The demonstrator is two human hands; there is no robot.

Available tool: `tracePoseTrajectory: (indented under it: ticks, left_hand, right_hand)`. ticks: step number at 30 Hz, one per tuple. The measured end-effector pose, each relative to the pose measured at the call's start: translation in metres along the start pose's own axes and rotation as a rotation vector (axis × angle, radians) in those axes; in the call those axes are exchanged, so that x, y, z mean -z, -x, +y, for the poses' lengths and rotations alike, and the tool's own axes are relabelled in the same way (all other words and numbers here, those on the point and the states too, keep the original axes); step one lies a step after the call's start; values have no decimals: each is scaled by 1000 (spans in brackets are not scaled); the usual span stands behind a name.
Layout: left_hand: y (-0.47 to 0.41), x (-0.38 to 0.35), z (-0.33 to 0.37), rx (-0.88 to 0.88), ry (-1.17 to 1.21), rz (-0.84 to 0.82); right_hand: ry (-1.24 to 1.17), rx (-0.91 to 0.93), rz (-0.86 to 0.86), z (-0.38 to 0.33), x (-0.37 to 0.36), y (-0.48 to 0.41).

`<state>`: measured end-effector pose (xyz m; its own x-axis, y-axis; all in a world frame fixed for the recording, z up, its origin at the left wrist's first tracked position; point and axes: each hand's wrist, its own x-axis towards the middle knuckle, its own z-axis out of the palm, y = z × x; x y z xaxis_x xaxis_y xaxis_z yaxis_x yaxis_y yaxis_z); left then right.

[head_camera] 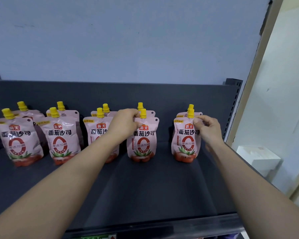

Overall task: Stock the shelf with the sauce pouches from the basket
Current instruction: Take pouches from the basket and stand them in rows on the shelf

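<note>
Several pink tomato sauce pouches with yellow caps stand upright in pairs, front and back, on the dark grey shelf (pixel 145 187). My left hand (pixel 124 123) pinches the top left corner of the fourth front pouch (pixel 142 140). My right hand (pixel 209 129) pinches the top right corner of the rightmost front pouch (pixel 185 140). Both pouches rest on the shelf with another pouch right behind each. The basket is out of view.
Three more pairs of pouches (pixel 62 138) stand to the left. The shelf's perforated upright (pixel 231 107) rises at the right end, with a cream wall and a white box (pixel 259 159) beyond it. The shelf's front lip (pixel 162 225) runs along the bottom.
</note>
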<state>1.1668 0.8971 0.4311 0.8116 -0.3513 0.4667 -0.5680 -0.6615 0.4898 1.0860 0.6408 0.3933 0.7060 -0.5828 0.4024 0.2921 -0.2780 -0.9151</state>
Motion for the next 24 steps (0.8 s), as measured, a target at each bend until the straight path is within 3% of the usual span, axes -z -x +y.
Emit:
tracePoseTrajectory:
  ticks: [7, 13, 17, 19, 24]
  left_hand:
    - [-3, -1, 0, 34, 5, 10]
    - [-9, 19, 6, 16, -36, -107]
    - [-20, 30, 14, 38, 131, 70]
    - [-30, 30, 15, 38, 73, 114]
    - [-54, 27, 9, 53, -127, -97]
  right_hand:
    - [-43, -96, 28, 4, -3, 0]
    - [-52, -96, -27, -1, 0, 3]
    - [-16, -81, -47, -3, 0, 3]
    - [16, -46, -37, -4, -1, 5]
    - [131, 43, 5, -6, -5, 1]
